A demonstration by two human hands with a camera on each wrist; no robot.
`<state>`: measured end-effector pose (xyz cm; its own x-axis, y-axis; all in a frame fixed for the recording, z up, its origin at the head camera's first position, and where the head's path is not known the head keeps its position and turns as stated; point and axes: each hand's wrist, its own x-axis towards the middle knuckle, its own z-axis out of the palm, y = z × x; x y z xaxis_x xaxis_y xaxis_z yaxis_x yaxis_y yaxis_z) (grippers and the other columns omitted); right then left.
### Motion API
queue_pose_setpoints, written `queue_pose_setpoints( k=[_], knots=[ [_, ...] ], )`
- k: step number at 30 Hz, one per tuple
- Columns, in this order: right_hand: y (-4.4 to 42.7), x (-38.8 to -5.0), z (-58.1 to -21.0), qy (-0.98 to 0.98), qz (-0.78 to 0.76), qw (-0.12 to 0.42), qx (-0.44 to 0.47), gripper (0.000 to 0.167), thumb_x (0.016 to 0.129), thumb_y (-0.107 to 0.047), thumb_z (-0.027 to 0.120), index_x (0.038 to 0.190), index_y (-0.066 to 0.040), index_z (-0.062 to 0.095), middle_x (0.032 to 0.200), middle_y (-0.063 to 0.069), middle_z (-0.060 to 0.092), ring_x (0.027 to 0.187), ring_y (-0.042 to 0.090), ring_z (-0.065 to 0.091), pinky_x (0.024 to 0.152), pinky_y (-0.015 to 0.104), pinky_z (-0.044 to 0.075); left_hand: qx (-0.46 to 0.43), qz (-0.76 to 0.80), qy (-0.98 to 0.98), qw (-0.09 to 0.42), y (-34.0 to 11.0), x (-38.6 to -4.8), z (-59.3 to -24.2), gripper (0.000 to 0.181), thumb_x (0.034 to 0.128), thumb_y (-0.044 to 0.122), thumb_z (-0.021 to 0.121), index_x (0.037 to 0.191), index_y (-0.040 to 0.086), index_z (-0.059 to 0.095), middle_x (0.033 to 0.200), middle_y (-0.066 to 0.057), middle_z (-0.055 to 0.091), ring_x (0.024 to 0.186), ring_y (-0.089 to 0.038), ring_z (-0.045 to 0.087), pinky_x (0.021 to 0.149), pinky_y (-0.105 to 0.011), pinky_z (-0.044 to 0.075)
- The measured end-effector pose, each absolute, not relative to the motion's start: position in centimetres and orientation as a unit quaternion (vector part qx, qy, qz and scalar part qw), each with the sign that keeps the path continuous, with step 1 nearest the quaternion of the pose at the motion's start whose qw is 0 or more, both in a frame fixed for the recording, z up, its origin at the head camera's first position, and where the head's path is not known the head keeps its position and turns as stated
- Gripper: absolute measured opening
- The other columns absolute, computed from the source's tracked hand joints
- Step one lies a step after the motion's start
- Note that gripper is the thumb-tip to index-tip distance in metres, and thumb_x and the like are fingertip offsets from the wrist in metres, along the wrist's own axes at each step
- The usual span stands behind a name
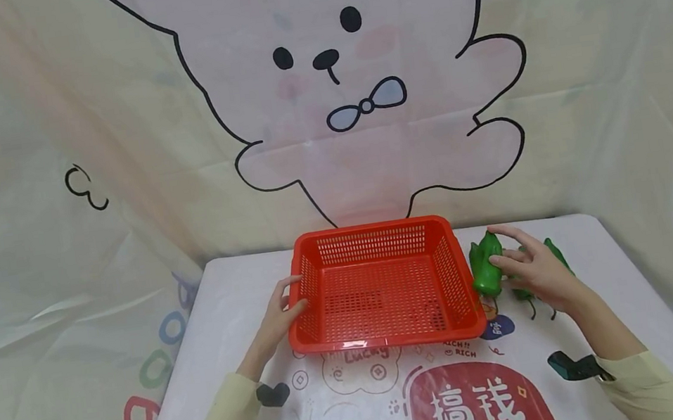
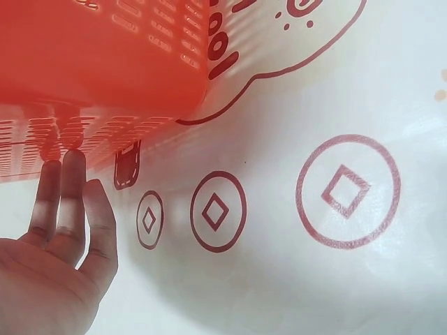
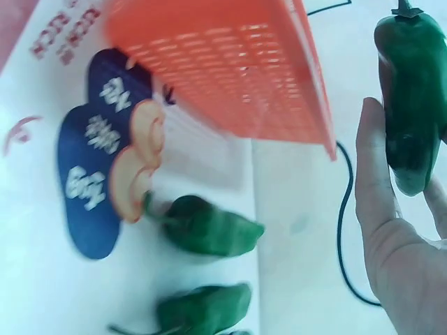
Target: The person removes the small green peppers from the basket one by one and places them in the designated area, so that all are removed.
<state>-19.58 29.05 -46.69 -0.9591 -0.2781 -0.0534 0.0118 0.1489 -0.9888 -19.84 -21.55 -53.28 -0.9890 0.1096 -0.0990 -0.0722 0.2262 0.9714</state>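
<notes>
A red plastic basket with perforated walls stands on the table. At its left rim is my left hand. In the left wrist view, several fingers of the left hand reach up against the outside of the basket, below the rim. My right hand holds a green pepper upright just beyond the basket's right side. The right wrist view shows this pepper, stem upward, between the fingers and thumb of the right hand.
More green peppers lie on the table to the basket's right, partly hidden under my right hand in the head view. A printed white cover lies over the table. Behind it hangs a cloth backdrop with a cartoon bear.
</notes>
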Motion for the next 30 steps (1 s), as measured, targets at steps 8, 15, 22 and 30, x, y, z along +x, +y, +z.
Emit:
queue_pose_setpoints(
  k=[8, 15, 22, 30],
  knots=[
    [31.7, -17.8, -48.5, 0.776, -0.622, 0.077, -0.073, 0.06, 0.104, -0.016, 0.061, 0.157, -0.02, 0.034, 0.128, 0.015, 0.06, 0.099, 0.012, 0.068, 0.079, 0.035, 0.06, 0.01, 0.62, 0.781, 0.07, -21.6, -19.8, -53.3, 0.058, 0.0975, 0.027, 0.071, 0.148, 0.029, 0.041, 0.144, -0.012, 0.049, 0.121, -0.033, 0.056, 0.087, -0.046, 0.057],
    [34.8, -16.7, -49.9, 0.804, -0.59, 0.042, -0.058, 0.061, 0.103, -0.014, 0.062, 0.157, -0.018, 0.036, 0.116, -0.011, 0.06, 0.098, 0.001, 0.064, 0.077, 0.027, 0.059, 0.014, 0.623, 0.779, 0.073, -21.6, -19.8, -53.4, 0.06, 0.0959, 0.031, 0.072, 0.147, 0.03, 0.041, 0.144, -0.013, 0.049, 0.121, -0.033, 0.056, 0.087, -0.046, 0.057],
    [37.9, -16.0, -50.9, 0.806, -0.59, 0.017, -0.035, 0.058, 0.101, -0.01, 0.064, 0.154, -0.016, 0.041, 0.106, -0.02, 0.066, 0.091, 0.002, 0.069, 0.07, 0.027, 0.06, 0.02, 0.627, 0.776, 0.069, -21.6, -19.7, -53.4, 0.06, 0.0966, 0.03, 0.071, 0.148, 0.028, 0.041, 0.145, -0.014, 0.048, 0.121, -0.034, 0.056, 0.087, -0.047, 0.057],
    [41.3, -16.1, -51.5, 0.772, -0.634, 0.023, -0.037, 0.056, 0.101, -0.001, 0.062, 0.152, -0.018, 0.046, 0.107, -0.015, 0.07, 0.092, 0.002, 0.069, 0.069, 0.025, 0.059, 0.03, 0.63, 0.773, 0.072, -21.6, -19.8, -53.3, 0.059, 0.0987, 0.025, 0.069, 0.15, 0.023, 0.039, 0.147, -0.019, 0.046, 0.122, -0.04, 0.054, 0.089, -0.052, 0.055]
  ],
)
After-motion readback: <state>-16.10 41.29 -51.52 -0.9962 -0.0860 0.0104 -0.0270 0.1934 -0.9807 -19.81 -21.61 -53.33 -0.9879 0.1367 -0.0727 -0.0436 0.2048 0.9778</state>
